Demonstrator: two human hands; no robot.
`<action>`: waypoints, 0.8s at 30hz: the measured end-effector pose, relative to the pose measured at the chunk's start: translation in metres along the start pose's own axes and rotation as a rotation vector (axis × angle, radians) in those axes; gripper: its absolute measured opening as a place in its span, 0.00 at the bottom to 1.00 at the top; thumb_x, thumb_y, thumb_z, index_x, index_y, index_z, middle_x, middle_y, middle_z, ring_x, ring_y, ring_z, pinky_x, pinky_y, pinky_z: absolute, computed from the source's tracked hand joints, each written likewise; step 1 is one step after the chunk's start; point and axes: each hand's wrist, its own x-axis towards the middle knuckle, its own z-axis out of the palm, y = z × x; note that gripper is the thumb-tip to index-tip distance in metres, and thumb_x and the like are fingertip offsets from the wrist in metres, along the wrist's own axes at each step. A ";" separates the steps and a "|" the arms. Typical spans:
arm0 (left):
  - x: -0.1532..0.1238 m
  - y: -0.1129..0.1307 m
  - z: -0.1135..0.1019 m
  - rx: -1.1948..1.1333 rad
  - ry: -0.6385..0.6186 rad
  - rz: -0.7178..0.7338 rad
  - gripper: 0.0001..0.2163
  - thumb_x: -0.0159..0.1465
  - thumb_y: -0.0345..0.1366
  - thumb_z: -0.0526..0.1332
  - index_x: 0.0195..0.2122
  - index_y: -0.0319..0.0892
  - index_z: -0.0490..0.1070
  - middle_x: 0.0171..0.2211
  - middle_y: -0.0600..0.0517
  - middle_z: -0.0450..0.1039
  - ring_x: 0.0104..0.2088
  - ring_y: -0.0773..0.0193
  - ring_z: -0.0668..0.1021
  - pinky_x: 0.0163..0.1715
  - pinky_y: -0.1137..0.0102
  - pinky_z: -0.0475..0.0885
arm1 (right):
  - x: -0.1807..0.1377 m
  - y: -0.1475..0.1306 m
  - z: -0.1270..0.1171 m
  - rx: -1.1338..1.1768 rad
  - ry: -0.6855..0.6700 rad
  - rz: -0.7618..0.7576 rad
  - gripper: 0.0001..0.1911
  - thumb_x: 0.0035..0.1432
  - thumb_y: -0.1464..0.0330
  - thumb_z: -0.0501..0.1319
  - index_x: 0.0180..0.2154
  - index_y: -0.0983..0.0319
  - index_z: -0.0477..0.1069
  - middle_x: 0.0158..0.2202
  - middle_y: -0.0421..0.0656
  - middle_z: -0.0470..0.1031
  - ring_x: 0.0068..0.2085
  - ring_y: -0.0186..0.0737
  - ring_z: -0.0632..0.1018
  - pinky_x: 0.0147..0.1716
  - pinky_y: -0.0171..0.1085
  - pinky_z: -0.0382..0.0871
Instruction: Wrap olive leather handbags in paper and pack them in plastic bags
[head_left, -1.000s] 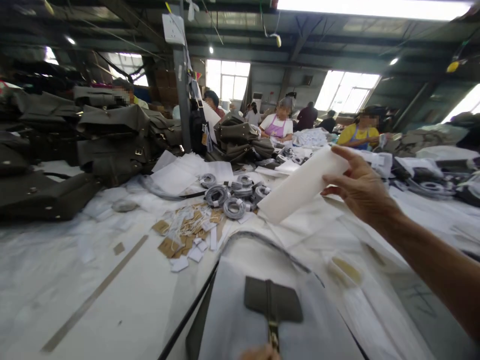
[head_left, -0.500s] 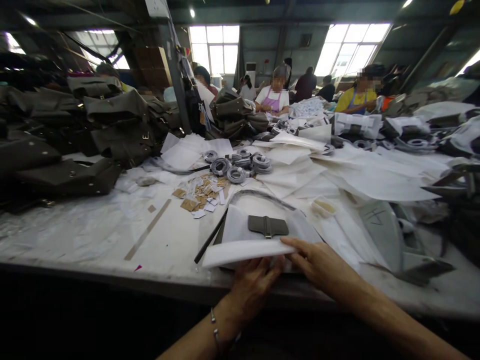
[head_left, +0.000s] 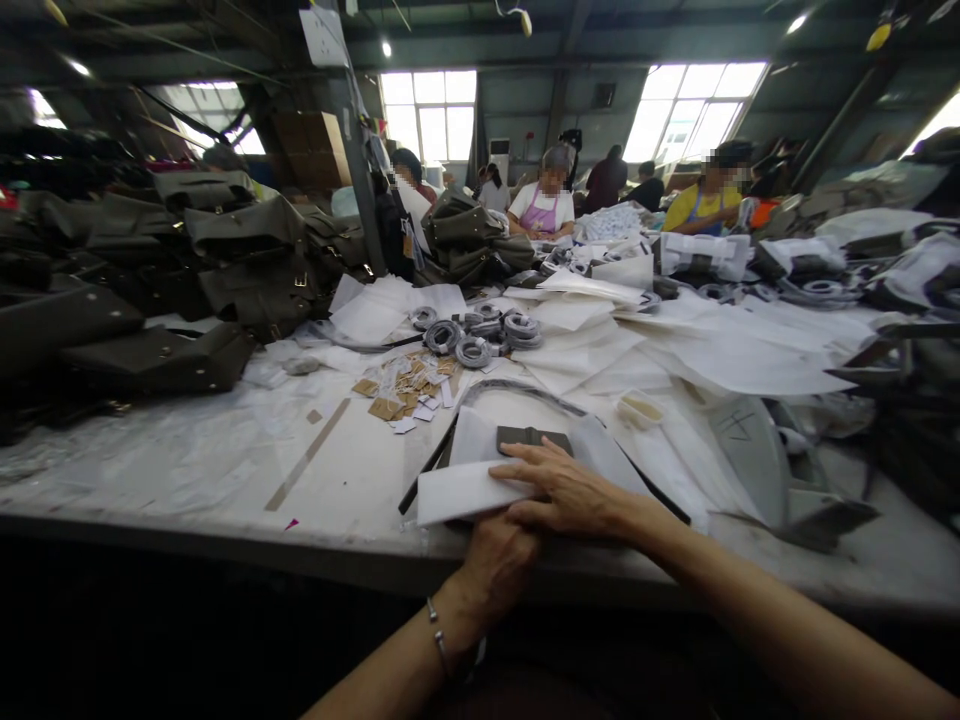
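We see the right hand (head_left: pixel 559 485) lying palm down, its fingers spread out and not closed around anything. It rests on a white folded strip (head_left: pixel 456 492), and its fingertips reach up to the low edge of a dark flap (head_left: pixel 534 437). We see the left hand (head_left: pixel 499 560) just below, close to us, with the right thumb over it. Its fingers are bent and mostly hidden, so we cannot tell if they pinch anything.

The white strip is long from side to side, along the front edge of the table (head_left: pixel 225 535). One end pokes out to the left, past both hands. The right hand is on top of it, and the left hand is at its near edge. The flap lies just past the strip, so the right hand is nearer to it.

Around the flap we see a white sheet (head_left: pixel 470 437), and a dark strap (head_left: pixel 429 466) loops around the far side. Past that, we find brown and white tags (head_left: pixel 409 388) and rolled straps (head_left: pixel 472 350). Big dark bags (head_left: pixel 161 355) sit in a heap on the left, and loose white sheets (head_left: pixel 742 345) spread out on the right
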 end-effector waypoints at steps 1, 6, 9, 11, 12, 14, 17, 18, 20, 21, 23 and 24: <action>-0.001 -0.001 0.001 0.014 0.002 0.004 0.13 0.68 0.28 0.51 0.46 0.42 0.73 0.36 0.49 0.77 0.37 0.59 0.79 0.38 0.65 0.77 | 0.004 0.007 0.004 0.062 0.016 0.011 0.30 0.60 0.55 0.64 0.62 0.54 0.66 0.63 0.51 0.66 0.62 0.54 0.67 0.62 0.57 0.56; 0.001 -0.001 -0.003 0.132 0.071 0.034 0.20 0.70 0.31 0.52 0.62 0.44 0.62 0.51 0.46 0.74 0.54 0.56 0.74 0.52 0.62 0.71 | -0.001 0.028 -0.011 0.175 0.187 0.023 0.28 0.57 0.55 0.67 0.58 0.55 0.71 0.57 0.48 0.71 0.56 0.48 0.74 0.58 0.46 0.66; 0.002 0.001 -0.007 0.139 0.079 0.043 0.20 0.71 0.31 0.51 0.64 0.44 0.61 0.56 0.45 0.71 0.59 0.58 0.70 0.56 0.63 0.67 | -0.016 0.032 -0.026 0.110 0.229 0.040 0.26 0.58 0.54 0.66 0.57 0.51 0.71 0.59 0.47 0.69 0.58 0.49 0.71 0.59 0.48 0.64; 0.003 0.002 -0.009 0.131 0.062 0.034 0.20 0.71 0.31 0.50 0.64 0.44 0.59 0.54 0.46 0.73 0.55 0.58 0.73 0.53 0.64 0.69 | -0.026 0.035 -0.027 0.030 0.182 0.034 0.27 0.59 0.54 0.65 0.58 0.50 0.70 0.59 0.47 0.69 0.58 0.51 0.70 0.58 0.50 0.63; 0.004 0.003 -0.009 0.128 0.045 0.021 0.20 0.72 0.32 0.50 0.65 0.45 0.59 0.51 0.46 0.74 0.51 0.59 0.75 0.49 0.64 0.71 | -0.029 0.037 -0.023 -0.012 0.147 0.031 0.28 0.58 0.54 0.66 0.59 0.50 0.69 0.58 0.48 0.70 0.58 0.51 0.71 0.58 0.51 0.64; 0.004 0.003 -0.009 0.125 0.015 -0.005 0.20 0.72 0.33 0.50 0.64 0.47 0.60 0.44 0.48 0.76 0.42 0.59 0.77 0.42 0.64 0.73 | -0.034 0.040 -0.013 -0.089 0.098 0.042 0.28 0.58 0.55 0.66 0.59 0.51 0.69 0.56 0.49 0.71 0.55 0.52 0.73 0.56 0.52 0.65; 0.003 0.004 -0.008 0.108 0.010 -0.008 0.18 0.72 0.34 0.51 0.62 0.47 0.63 0.40 0.49 0.76 0.40 0.58 0.77 0.40 0.63 0.73 | -0.038 0.042 0.001 -0.192 0.102 0.071 0.26 0.60 0.55 0.64 0.59 0.51 0.69 0.55 0.50 0.72 0.53 0.53 0.74 0.53 0.53 0.66; 0.002 0.004 -0.008 0.101 0.026 0.000 0.17 0.72 0.34 0.50 0.61 0.46 0.64 0.41 0.48 0.76 0.40 0.58 0.77 0.40 0.62 0.73 | -0.039 0.042 0.004 -0.222 0.112 0.071 0.25 0.61 0.55 0.63 0.59 0.51 0.69 0.55 0.50 0.72 0.52 0.54 0.73 0.52 0.53 0.66; 0.000 0.005 -0.011 0.084 0.075 0.024 0.17 0.72 0.32 0.48 0.60 0.42 0.65 0.44 0.46 0.76 0.43 0.58 0.77 0.43 0.61 0.73 | -0.041 0.042 0.007 -0.273 0.125 0.049 0.25 0.63 0.54 0.61 0.59 0.51 0.69 0.56 0.50 0.72 0.52 0.54 0.73 0.51 0.53 0.67; 0.000 0.006 -0.014 0.073 0.106 0.041 0.17 0.72 0.32 0.47 0.59 0.40 0.66 0.45 0.45 0.76 0.45 0.57 0.77 0.45 0.61 0.73 | -0.042 0.042 0.008 -0.292 0.130 0.032 0.25 0.63 0.54 0.60 0.59 0.51 0.69 0.56 0.51 0.72 0.52 0.54 0.73 0.51 0.53 0.67; 0.000 0.008 -0.026 0.038 0.160 0.078 0.17 0.72 0.30 0.46 0.57 0.37 0.67 0.48 0.44 0.76 0.48 0.57 0.77 0.48 0.61 0.72 | -0.044 0.043 0.008 -0.319 0.141 -0.006 0.25 0.64 0.55 0.59 0.60 0.52 0.68 0.56 0.51 0.71 0.52 0.54 0.73 0.51 0.52 0.67; 0.002 0.010 -0.033 0.017 0.180 0.091 0.16 0.72 0.29 0.47 0.55 0.36 0.69 0.46 0.44 0.77 0.47 0.58 0.77 0.48 0.62 0.72 | -0.045 0.043 0.009 -0.328 0.147 -0.024 0.25 0.64 0.55 0.59 0.60 0.52 0.68 0.57 0.51 0.71 0.52 0.53 0.72 0.51 0.52 0.67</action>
